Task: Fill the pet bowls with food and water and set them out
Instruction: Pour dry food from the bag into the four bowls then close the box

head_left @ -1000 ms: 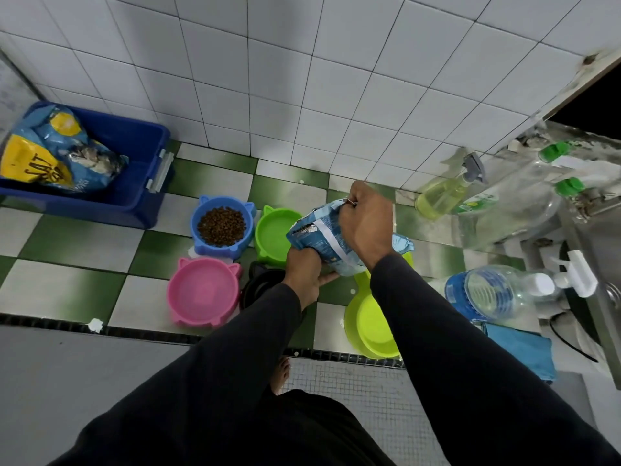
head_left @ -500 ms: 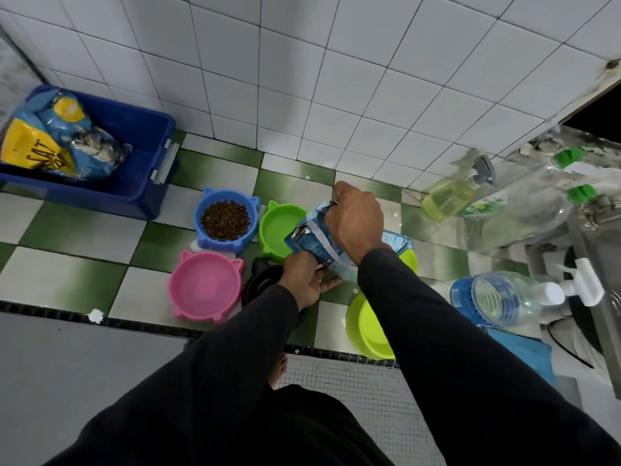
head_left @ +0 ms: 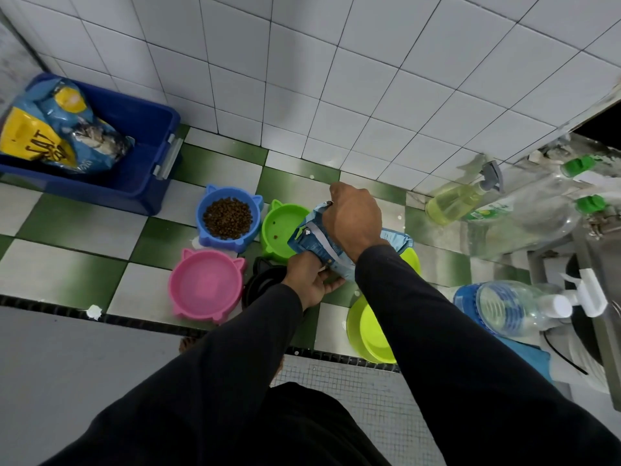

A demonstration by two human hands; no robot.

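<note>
Both hands hold a small blue food bag (head_left: pixel 314 245), tilted with its mouth over the green cat-shaped bowl (head_left: pixel 280 227). My right hand (head_left: pixel 353 218) grips the bag's top; my left hand (head_left: pixel 311 279) grips it from below. A couple of kibbles lie in the green bowl. The blue cat-shaped bowl (head_left: pixel 228 216) is full of brown kibble. The pink bowl (head_left: pixel 206 285) holds nothing. A black bowl (head_left: pixel 260 287) lies partly under my left wrist. Lime-green bowls (head_left: pixel 369 331) lie under my right arm.
A blue bin (head_left: pixel 148 153) with a large cat food bag (head_left: pixel 53 129) stands at the back left. Water bottles (head_left: pixel 510 306) and a spray bottle (head_left: pixel 460 200) lie at the right by a metal stand. The tiled wall is close behind the bowls.
The bag has moved left, over the green bowl, and tilted further. A couple of kibbles now lie in the green bowl.
</note>
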